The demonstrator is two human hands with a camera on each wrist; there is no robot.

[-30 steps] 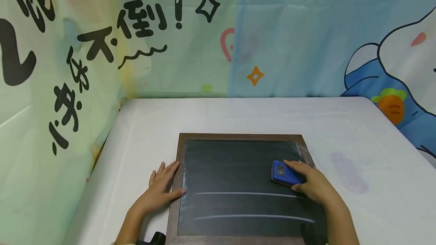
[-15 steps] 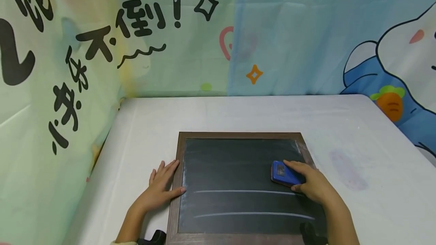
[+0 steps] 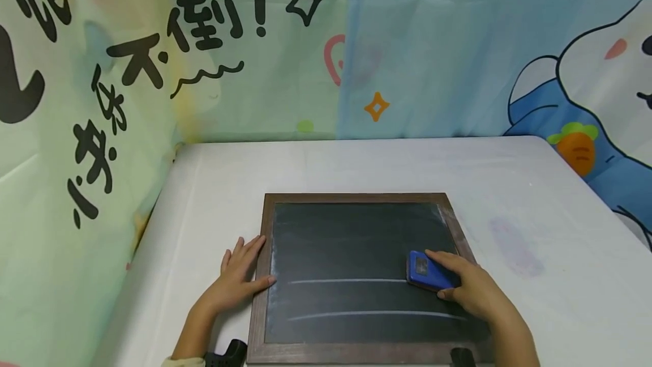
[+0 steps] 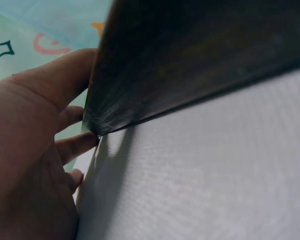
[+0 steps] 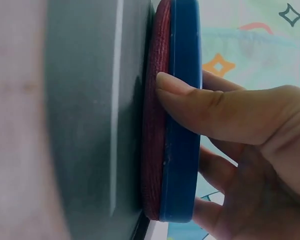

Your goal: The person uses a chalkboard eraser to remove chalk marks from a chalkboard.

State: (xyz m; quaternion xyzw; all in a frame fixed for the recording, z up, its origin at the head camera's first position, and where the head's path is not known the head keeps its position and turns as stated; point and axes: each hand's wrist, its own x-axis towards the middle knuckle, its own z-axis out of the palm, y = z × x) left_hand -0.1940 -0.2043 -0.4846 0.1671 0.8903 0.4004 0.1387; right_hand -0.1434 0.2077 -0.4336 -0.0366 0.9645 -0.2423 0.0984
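Note:
A framed chalkboard (image 3: 356, 242) lies on the white table, with two pale chalk lines running across its lower half. My right hand (image 3: 476, 285) grips a blue chalkboard eraser (image 3: 432, 271) at the board's right side. In the right wrist view, the thumb lies along the near side of the eraser (image 5: 182, 165), and its dark red felt faces the board. My left hand (image 3: 236, 276) rests on the left of the wooden frame (image 3: 258, 321), fingers spread and thumb across the edge. The left wrist view shows the left hand (image 4: 35, 145) against the board's side.
The white table (image 3: 219, 174) extends around the board, with a faint purple stain (image 3: 517, 245) to the right. Printed cloth (image 3: 244, 106) hangs behind and to the left. Black wrist gear (image 3: 229, 353) sits by the left forearm.
My right hand has moved the eraser slightly down the board, and it now covers the right end of the upper chalk line. The left hand stays on the frame. The head view has shifted slightly.

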